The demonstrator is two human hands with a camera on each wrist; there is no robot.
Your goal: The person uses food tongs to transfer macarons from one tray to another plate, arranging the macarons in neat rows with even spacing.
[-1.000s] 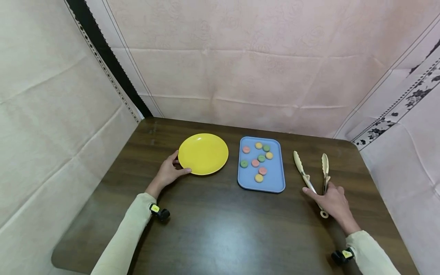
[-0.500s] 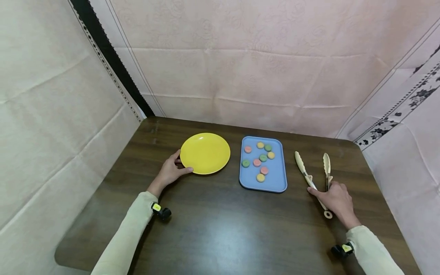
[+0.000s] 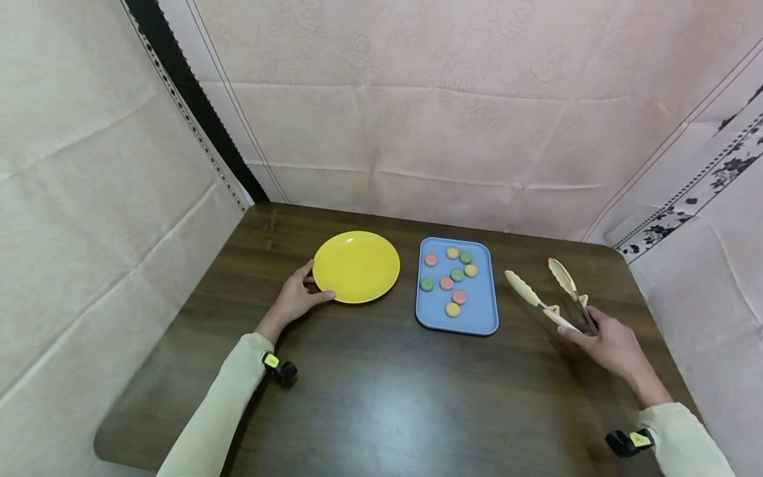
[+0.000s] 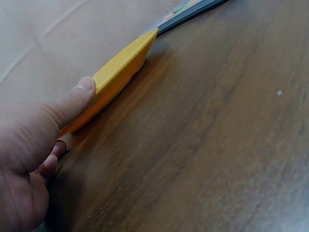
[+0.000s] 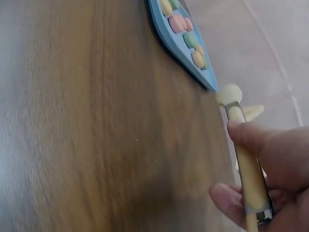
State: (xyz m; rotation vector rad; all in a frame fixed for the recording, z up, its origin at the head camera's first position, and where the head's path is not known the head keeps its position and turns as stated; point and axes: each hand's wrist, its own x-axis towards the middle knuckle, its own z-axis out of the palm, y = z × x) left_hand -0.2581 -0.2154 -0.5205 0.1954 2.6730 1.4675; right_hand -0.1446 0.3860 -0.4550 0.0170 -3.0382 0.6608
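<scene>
My left hand holds the left rim of a round yellow plate; in the left wrist view the thumb lies on the rim of the plate, with some fingertips lower down. My right hand grips a pair of cream-and-metal tongs by the handles, their arms spread and tips pointing to the back left. The right wrist view has the thumb across one arm of the tongs. Between the hands lies a blue tray bearing several pink, green and yellow macarons.
Everything rests on or above a brown wooden table with rounded corners. Pale patterned cloth hangs behind it and at both sides. A small black camera sits on the left wrist, another on the right.
The right hand has moved right, and the tongs have turned in its grip, their tips swinging left and the ring end no longer in sight. The left hand stays at the plate.
</scene>
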